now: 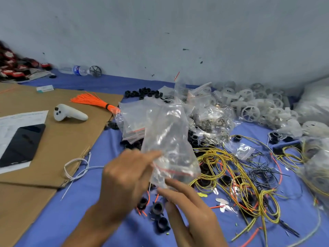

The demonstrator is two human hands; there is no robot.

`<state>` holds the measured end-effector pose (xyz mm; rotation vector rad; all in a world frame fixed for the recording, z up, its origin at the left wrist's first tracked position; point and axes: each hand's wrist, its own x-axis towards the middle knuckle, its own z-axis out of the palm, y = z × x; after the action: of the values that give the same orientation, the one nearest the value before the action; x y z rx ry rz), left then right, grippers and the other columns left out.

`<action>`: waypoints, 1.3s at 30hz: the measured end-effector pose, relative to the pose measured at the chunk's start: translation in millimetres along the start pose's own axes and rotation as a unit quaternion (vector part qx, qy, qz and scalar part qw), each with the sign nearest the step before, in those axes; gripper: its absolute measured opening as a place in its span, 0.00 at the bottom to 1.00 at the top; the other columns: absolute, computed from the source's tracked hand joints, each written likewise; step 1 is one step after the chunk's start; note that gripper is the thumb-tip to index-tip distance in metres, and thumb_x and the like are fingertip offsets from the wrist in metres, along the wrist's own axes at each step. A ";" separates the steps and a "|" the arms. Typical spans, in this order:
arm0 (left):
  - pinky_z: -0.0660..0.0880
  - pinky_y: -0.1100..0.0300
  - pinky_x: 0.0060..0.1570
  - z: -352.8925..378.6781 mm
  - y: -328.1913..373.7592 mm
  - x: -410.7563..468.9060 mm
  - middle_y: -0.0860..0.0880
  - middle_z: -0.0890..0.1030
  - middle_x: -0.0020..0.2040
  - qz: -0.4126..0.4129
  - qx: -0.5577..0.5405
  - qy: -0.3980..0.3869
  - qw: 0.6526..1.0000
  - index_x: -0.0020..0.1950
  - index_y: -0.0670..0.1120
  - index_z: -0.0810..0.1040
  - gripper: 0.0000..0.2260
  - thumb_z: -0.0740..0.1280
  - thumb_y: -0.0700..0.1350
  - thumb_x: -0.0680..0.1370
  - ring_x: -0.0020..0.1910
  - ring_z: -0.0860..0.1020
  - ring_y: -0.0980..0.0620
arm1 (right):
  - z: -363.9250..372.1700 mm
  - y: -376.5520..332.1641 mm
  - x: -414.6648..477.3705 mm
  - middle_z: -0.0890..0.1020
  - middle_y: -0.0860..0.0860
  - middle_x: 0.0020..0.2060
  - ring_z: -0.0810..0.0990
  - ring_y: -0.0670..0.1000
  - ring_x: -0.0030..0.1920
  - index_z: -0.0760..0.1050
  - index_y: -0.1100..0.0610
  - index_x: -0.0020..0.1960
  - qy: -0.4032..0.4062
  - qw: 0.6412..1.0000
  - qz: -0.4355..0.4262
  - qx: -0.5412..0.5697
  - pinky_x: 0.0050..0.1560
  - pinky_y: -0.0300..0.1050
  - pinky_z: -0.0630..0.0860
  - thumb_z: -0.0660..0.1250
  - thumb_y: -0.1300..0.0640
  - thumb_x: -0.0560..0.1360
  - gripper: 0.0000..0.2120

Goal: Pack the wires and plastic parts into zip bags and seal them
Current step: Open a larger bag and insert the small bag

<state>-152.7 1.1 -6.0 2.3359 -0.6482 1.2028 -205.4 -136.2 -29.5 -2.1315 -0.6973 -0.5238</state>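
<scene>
Pinching a clear plastic zip bag with a red seal strip (167,139) near its mouth, the person's left hand (124,179) holds it raised above a table covered in blue cloth (89,220), with the sealed end pointing down. The right hand (192,211) reaches up from below, fingers stretched and tips touching the bag's lower edge; motion blur hides whether it grips. What the bag contains cannot be made out.

Directly beneath the hands, black ring-shaped plastic parts (157,208) lie on the cloth. To the right spread tangled coils of yellow-and-black wires (231,175), mixed with thin black wires (263,173). Behind the raised bag sit a stack of empty zip bags (131,120) and a heap of white spoked plastic wheels (249,111).

On the left, a brown cardboard sheet (62,139) carries a tied bundle of orange wires (92,100), a white handheld controller (69,113) and a black phone (21,143) resting on a printed paper sheet (25,116), whose text is too small to read. A loop of white wire (76,166) crosses the cardboard's edge. By the wall lies a clear water bottle with a blue label (78,70), its lettering illegible.
</scene>
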 end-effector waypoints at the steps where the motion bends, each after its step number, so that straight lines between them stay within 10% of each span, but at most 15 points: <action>1: 0.71 0.54 0.38 3.4 -14.1 7.3 0.48 0.78 0.36 -0.021 0.019 0.017 0.999 0.58 0.47 0.84 0.11 0.63 0.40 0.82 0.36 0.71 0.48 | -28.3 22.0 -14.1 0.81 0.42 0.59 0.80 0.39 0.57 0.83 0.46 0.56 0.034 0.997 0.052 -0.036 0.56 0.31 0.74 0.69 0.62 0.72 0.17; 10: 0.76 0.55 0.38 19.2 -66.1 43.0 0.51 0.84 0.42 -0.087 0.015 -0.004 0.996 0.63 0.49 0.83 0.15 0.68 0.41 0.78 0.39 0.79 0.51 | -27.8 84.8 -11.5 0.80 0.35 0.51 0.78 0.39 0.52 0.82 0.41 0.54 -0.028 0.985 0.144 -0.092 0.46 0.32 0.74 0.68 0.53 0.73 0.12; 15: 0.67 0.62 0.36 19.6 -61.7 42.5 0.65 0.65 0.30 -0.087 -0.018 -0.007 0.996 0.59 0.51 0.83 0.12 0.69 0.43 0.77 0.34 0.65 0.58 | -1.1 92.9 34.8 0.80 0.39 0.50 0.78 0.42 0.51 0.80 0.49 0.56 -0.021 0.993 0.114 -0.038 0.50 0.37 0.73 0.65 0.55 0.78 0.09; 31: 0.67 0.61 0.31 57.6 -74.8 104.1 0.50 0.70 0.27 -0.152 -0.109 -0.091 0.978 0.48 0.58 0.83 0.09 0.69 0.43 0.78 0.26 0.68 0.53 | 39.3 88.0 112.1 0.77 0.52 0.53 0.72 0.58 0.55 0.76 0.50 0.62 -0.323 0.909 -0.082 -0.250 0.58 0.53 0.69 0.66 0.51 0.72 0.18; 39: 0.76 0.49 0.38 72.0 -87.5 98.8 0.48 0.74 0.29 -0.216 -0.166 -0.100 0.957 0.51 0.62 0.82 0.09 0.67 0.49 0.76 0.28 0.75 0.47 | -34.8 99.4 134.1 0.77 0.40 0.46 0.72 0.42 0.49 0.74 0.47 0.53 -0.268 0.962 0.005 -0.053 0.49 0.38 0.68 0.63 0.54 0.80 0.04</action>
<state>-5.6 9.6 24.0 2.1698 -0.3407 0.6165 -44.5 -175.3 11.1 -2.3993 -0.9671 0.0381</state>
